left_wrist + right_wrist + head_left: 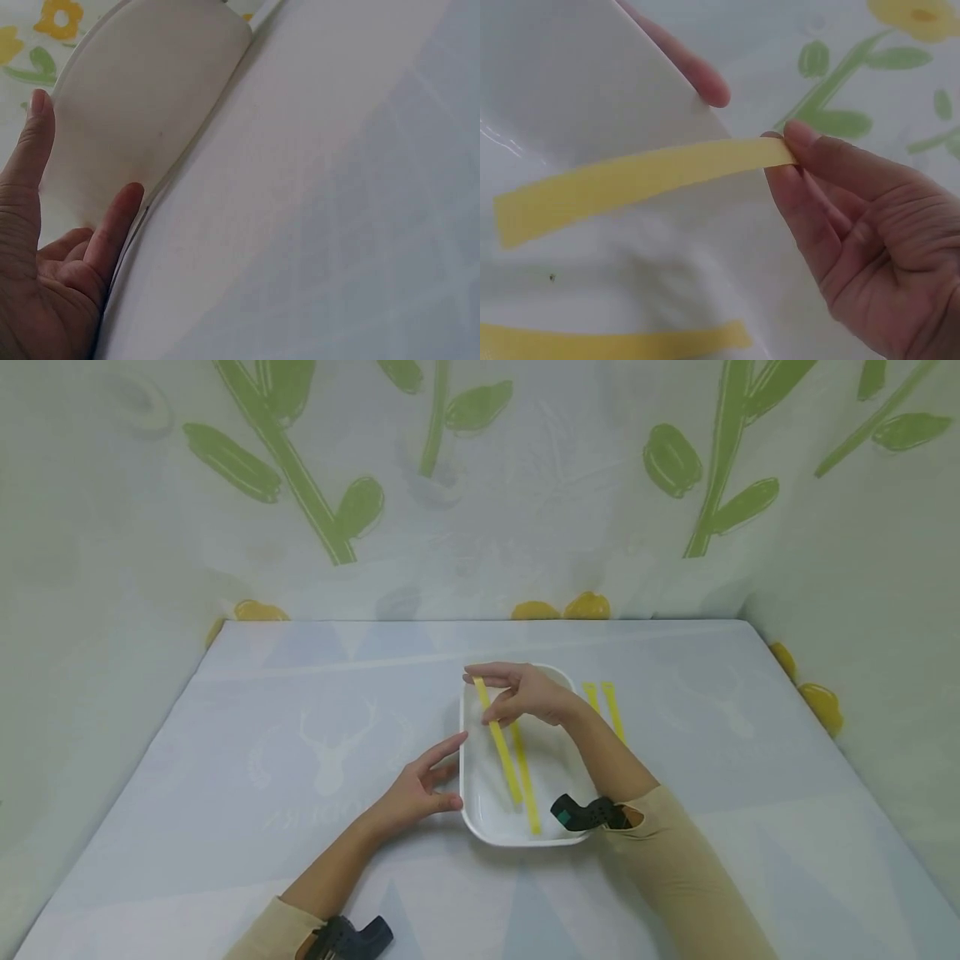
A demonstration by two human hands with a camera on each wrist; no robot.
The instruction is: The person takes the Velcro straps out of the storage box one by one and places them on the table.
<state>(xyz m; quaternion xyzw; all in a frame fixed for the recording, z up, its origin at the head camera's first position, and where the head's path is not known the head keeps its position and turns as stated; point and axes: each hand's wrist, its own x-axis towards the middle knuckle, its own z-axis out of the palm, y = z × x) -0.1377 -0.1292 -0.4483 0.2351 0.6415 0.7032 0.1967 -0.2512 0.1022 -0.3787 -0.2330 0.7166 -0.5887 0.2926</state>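
Reaching out under and past both my hands is the broad, pale-patterned table (225, 827), and between them sits the white, shallow, round-cornered tray (555, 760), which looks like plastic or enamel. My left hand (423, 785) is spread, thumb and fingers fairly straight and touching the tray's near-left side, with nothing in its grasp. My right hand (532, 693) is over the tray's far half, thumb and fingertips closed in a pinch on one end of a flat, thin yellow strip (645, 176) that may be paper. The rest of that strip slopes from my right fingertips back toward me, above the tray's floor; whether its free end touches down I can't tell. A second flat yellow strip (527, 777) lies in the tray, just to the right of the held one and below my right hand. Two more yellow strips (614, 714) lie on the table to the right of the tray, partly hidden behind my right forearm. To handle this one well, I'd judge a light pinch best, so the strip doesn't crease, with the left hand steadying the wall and the strips kept from crossing.
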